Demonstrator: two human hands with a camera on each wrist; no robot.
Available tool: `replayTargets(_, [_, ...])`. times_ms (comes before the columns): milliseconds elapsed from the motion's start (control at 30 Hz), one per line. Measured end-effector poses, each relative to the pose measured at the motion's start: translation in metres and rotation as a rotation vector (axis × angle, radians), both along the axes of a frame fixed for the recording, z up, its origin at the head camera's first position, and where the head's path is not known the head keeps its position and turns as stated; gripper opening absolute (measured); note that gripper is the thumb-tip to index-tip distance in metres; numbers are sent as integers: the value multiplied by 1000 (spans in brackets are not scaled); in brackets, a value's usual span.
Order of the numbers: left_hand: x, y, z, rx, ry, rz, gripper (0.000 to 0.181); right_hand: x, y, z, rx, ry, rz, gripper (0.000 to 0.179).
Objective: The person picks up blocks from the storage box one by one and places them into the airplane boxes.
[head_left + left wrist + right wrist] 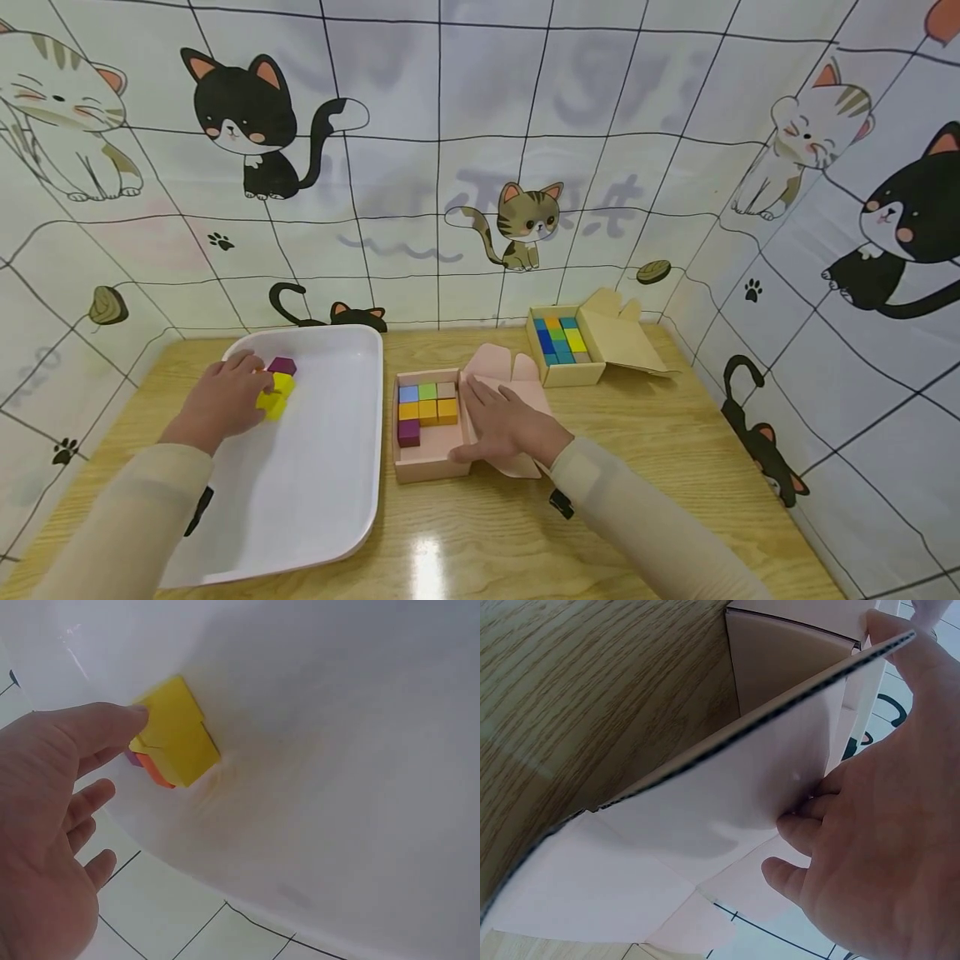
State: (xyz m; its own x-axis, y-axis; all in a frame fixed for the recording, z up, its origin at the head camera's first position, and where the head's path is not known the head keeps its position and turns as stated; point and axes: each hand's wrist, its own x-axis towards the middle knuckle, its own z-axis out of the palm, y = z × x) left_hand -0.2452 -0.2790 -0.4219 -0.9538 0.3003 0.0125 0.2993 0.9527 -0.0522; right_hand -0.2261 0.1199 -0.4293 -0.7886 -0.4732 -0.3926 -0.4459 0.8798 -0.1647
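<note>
My left hand (225, 398) is over the upper left of the white tray (330, 500), thumb and index finger at a yellow block (172, 709). A second yellow block (187, 757) lies against it. Partly hidden by these are an orange block (156, 771) and a purple block (282, 366). My right hand (510, 425) rests with extended fingers on the folded-back lid (517, 371) of a pink cardboard box (433, 472); its thumb touches the box's right edge. Blue, green, beige, orange and purple blocks sit inside, filling the rear rows and the left front.
Behind and to the right stands a cream box (573, 377) with its lid (630, 337) folded out to the right, holding several blue, teal, green, yellow and orange blocks. Cat-print cloth (405, 183) hangs around the wooden table (622, 442).
</note>
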Motion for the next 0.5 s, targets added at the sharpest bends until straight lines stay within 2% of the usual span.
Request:
replayTargets(333, [-4, 0, -11, -2, 11, 28, 27, 0, 1, 0, -10, 0, -10, 114])
replayTargets(500, [-6, -5, -15, -25, 35, 22, 21, 0, 1, 0, -6, 9, 0, 113])
